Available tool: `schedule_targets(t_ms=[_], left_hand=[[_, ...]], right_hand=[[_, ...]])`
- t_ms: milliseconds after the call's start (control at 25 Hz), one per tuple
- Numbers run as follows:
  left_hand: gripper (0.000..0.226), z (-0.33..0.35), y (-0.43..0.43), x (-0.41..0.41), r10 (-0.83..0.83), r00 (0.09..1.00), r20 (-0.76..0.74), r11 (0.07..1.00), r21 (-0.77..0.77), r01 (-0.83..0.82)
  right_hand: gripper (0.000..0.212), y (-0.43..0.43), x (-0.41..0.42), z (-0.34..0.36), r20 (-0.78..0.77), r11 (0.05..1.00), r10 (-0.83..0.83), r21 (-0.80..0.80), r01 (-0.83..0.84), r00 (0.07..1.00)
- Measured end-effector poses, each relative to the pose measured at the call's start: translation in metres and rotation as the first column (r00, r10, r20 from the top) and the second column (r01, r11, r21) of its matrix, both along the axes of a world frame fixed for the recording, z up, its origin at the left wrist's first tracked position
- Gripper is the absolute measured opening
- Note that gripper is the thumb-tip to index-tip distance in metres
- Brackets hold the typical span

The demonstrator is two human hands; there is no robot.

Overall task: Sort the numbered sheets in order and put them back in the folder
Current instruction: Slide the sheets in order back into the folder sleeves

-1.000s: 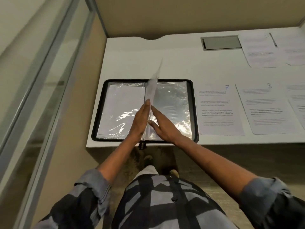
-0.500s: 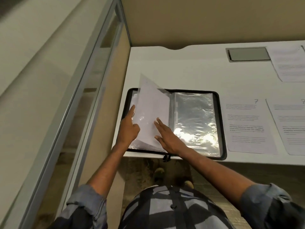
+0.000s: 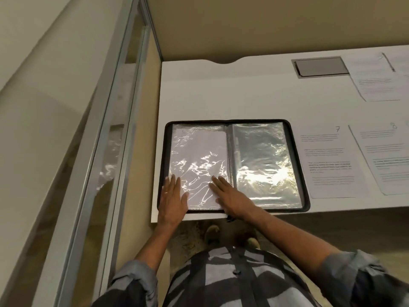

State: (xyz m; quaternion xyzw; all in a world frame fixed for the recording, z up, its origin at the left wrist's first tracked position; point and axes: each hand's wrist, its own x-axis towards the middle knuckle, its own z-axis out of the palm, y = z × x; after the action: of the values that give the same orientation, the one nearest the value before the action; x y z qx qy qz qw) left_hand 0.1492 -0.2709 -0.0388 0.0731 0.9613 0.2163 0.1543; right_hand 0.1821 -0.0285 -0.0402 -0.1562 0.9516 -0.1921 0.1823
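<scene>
- Black zip folder (image 3: 297,151) lies open and flat at the front left of the white worktop (image 3: 221,89), its front rim almost on the worktop's front edge.
- Two clear plastic sleeves are showing, split by the spine down the middle. Both are wrinkled and carry heavy glare.
- Left sleeve (image 3: 199,147) has a white sheet inside. Any number or text on it is washed out by glare, can't read it.
- Right sleeve (image 3: 261,156) looks grey through the plastic, with the brightest glare near its front right.
- Zip pull (image 3: 229,218) hangs off the worktop's front edge, just below the spine.
- Left hand (image 3: 172,200): flat, fingers straight and close together, holding nothing. It presses on the front left corner of the left sleeve, overlaps the folder's black rim, and its heel is past the worktop edge.
- Right hand (image 3: 230,196): flat, fingers straight and slightly spread, holding nothing. It presses on the front right of the left sleeve, just beside the spine, with the wrist crossing the front rim.
- Loose sheet marked 7 (image 3: 327,160) lies on the worktop just right of the folder, printed text up.
- Loose sheet marked 8 (image 3: 385,156) lies right of that, slightly rotated and cut off by the frame edge.
- Another printed sheet (image 3: 376,85) sits at the far right, next to a grey cable hatch (image 3: 321,66).
- Glass partition (image 3: 110,151) with a metal frame runs along the worktop's left side.
</scene>
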Motion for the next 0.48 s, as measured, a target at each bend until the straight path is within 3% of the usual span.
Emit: schedule_targets(t_ms=[120,200,480], left_hand=[[0.064,-0.012,0.002,0.005,-0.052,0.997,-0.058,0.985,-0.168,0.042],[0.066,-0.009,0.012,0.005,-0.061,0.997,-0.053,0.981,-0.189,0.05],[0.064,0.025,0.108,0.014,-0.252,0.96,-0.118,0.968,-0.013,0.252]], right_hand=[[0.062,0.008,0.0,0.006,-0.076,1.0,-0.004,0.012,0.005,0.997],[0.062,0.023,0.004,0.013,-0.125,0.998,-0.062,0.014,0.065,0.99],[0.065,0.1,0.044,0.047,-0.177,0.901,-0.434,-0.092,0.425,0.883]])
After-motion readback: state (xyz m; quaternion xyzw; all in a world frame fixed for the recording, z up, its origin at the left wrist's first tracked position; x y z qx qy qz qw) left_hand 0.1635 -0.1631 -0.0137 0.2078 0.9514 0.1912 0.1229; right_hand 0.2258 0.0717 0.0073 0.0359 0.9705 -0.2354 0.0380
